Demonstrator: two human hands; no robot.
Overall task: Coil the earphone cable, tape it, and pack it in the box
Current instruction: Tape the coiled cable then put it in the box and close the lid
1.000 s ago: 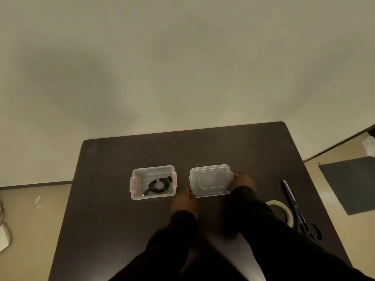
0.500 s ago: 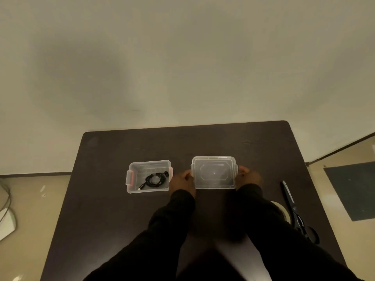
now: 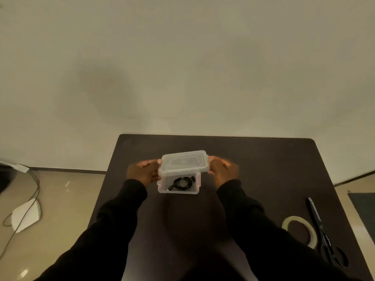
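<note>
The coiled black earphone cable [image 3: 181, 183] lies on the floor of the clear plastic box [image 3: 178, 190], which stands on the dark table [image 3: 263, 169] in front of me. Above the box's far half I hold the clear lid [image 3: 183, 163], tilted, its near edge over the open box and the cable visible below it. My left hand [image 3: 143, 172] grips the lid's left end, fingers curled round the edge; my right hand [image 3: 223, 169] grips the right end in the same way. Both of my black sleeves [image 3: 121, 209] reach in from the near edge. Well apart, on the table's near right, a roll of clear tape [image 3: 300, 230] lies flat, with black scissors [image 3: 321, 232] just beside it on the outer side. On the floor to the left lie a white object [image 3: 26, 214] and a thin cord [image 3: 30, 197].
</note>
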